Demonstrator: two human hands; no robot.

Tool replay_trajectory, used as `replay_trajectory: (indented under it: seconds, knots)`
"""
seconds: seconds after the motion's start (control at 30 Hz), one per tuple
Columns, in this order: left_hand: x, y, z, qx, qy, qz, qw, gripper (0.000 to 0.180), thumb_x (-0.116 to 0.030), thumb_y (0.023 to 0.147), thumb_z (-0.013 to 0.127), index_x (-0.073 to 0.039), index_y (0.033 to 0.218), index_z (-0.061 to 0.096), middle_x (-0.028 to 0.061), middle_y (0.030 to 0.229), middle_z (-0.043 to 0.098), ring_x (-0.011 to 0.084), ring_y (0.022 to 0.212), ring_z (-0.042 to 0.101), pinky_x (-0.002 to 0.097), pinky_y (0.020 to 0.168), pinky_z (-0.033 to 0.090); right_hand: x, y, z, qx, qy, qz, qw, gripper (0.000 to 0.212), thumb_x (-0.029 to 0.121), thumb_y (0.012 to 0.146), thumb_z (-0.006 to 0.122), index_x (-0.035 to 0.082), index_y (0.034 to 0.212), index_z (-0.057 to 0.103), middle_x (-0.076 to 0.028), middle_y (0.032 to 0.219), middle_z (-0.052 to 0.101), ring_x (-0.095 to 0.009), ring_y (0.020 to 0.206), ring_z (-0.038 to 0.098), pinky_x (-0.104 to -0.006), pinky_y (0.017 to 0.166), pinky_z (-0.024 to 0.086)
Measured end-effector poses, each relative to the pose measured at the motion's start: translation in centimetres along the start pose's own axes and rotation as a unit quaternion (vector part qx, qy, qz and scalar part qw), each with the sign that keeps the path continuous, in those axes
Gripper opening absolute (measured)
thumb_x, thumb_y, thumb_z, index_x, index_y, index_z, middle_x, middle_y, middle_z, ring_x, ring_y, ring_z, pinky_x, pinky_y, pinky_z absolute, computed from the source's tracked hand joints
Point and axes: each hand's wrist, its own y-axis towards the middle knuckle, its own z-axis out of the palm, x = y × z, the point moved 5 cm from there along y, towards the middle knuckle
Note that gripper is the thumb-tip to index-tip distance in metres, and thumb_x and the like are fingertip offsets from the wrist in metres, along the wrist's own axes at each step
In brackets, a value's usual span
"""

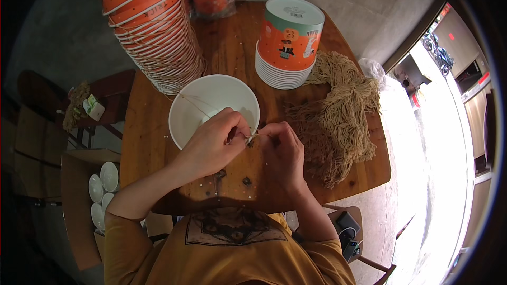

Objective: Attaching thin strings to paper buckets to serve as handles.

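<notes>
An open white paper bucket [183, 119] stands on the wooden table in front of me, its inside facing up. A thin tan cord [197, 105] runs from the bucket's far left rim across the opening to my fingers. My left hand [216, 136] reaches over the near side of the bucket and pinches the cord close to the right rim. Just right of that rim, my right hand [285, 153] is closed with its fingertips on the same cord. The fingers partly hide the cord's end and any knot there.
A tall stack of orange buckets with cord handles [153, 37] leans at the back left. Upturned buckets [293, 37] stand at the back right. Bundled tan cords [343, 111] cover the table's right side. A cardboard box [79, 206] holds white buckets at lower left.
</notes>
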Motion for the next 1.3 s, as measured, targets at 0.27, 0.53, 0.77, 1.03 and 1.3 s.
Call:
replay_trajectory:
  seconds: [0.27, 0.53, 0.77, 1.03, 1.3]
  knots:
    - [-0.1, 0.0, -0.1, 0.01, -0.01, -0.035, 0.999, 0.008, -0.005, 0.087, 0.058, 0.0, 0.092, 0.056, 0.009, 0.089, 0.055, 0.019, 0.077, 0.056, 0.0315, 0.07, 0.046, 0.4, 0.1, -0.2, 0.019, -0.012, -0.016, 1.0, 0.016, -0.006, 0.083, 0.065, 0.003, 0.094, 0.058, -0.008, 0.083, 0.06, -0.023, 0.07, 0.058, -0.0312, 0.058, 0.048]
    - [-0.2, -0.1, -0.1, 0.01, -0.009, -0.037, 0.999, 0.008, -0.006, 0.087, 0.058, 0.0, 0.092, 0.056, 0.0088, 0.088, 0.054, 0.0183, 0.077, 0.056, 0.0311, 0.069, 0.046, 1.5, 0.4, -0.6, 0.029, -0.036, -0.076, 0.996, 0.023, -0.004, 0.079, 0.069, 0.007, 0.097, 0.061, -0.005, 0.079, 0.056, -0.023, 0.069, 0.056, -0.0327, 0.059, 0.047]
    - [0.0, -0.2, 0.1, 0.02, -0.026, -0.058, 0.998, 0.007, -0.005, 0.088, 0.058, 0.0, 0.092, 0.055, 0.0095, 0.089, 0.055, 0.02, 0.078, 0.057, 0.0314, 0.068, 0.046, 1.7, 0.4, -0.6, 0.02, -0.129, -0.142, 0.981, 0.026, 0.0, 0.073, 0.075, 0.009, 0.095, 0.064, -0.004, 0.075, 0.053, -0.024, 0.068, 0.054, -0.035, 0.059, 0.048]
    - [-0.5, -0.5, -0.2, -0.021, 0.056, 0.048, 0.997, 0.008, -0.005, 0.088, 0.059, -0.001, 0.09, 0.053, 0.013, 0.086, 0.058, 0.0287, 0.078, 0.059, 0.0374, 0.069, 0.047, 2.1, 0.6, -1.2, 0.039, -0.146, -0.133, 0.98, 0.019, -0.005, 0.071, 0.069, 0.007, 0.082, 0.061, -0.006, 0.071, 0.055, -0.027, 0.067, 0.055, -0.0374, 0.059, 0.048]
    - [-1.3, -1.3, -1.2, 0.03, 0.059, -0.023, 0.998, 0.013, -0.011, 0.087, 0.064, -0.002, 0.09, 0.054, 0.0121, 0.085, 0.059, 0.0319, 0.079, 0.06, 0.039, 0.067, 0.047, 2.1, 1.6, -3.1, 0.101, -0.184, -0.195, 0.958, 0.018, 0.0, 0.072, 0.069, 0.005, 0.088, 0.064, -0.008, 0.085, 0.06, -0.028, 0.075, 0.059, -0.0372, 0.066, 0.051]
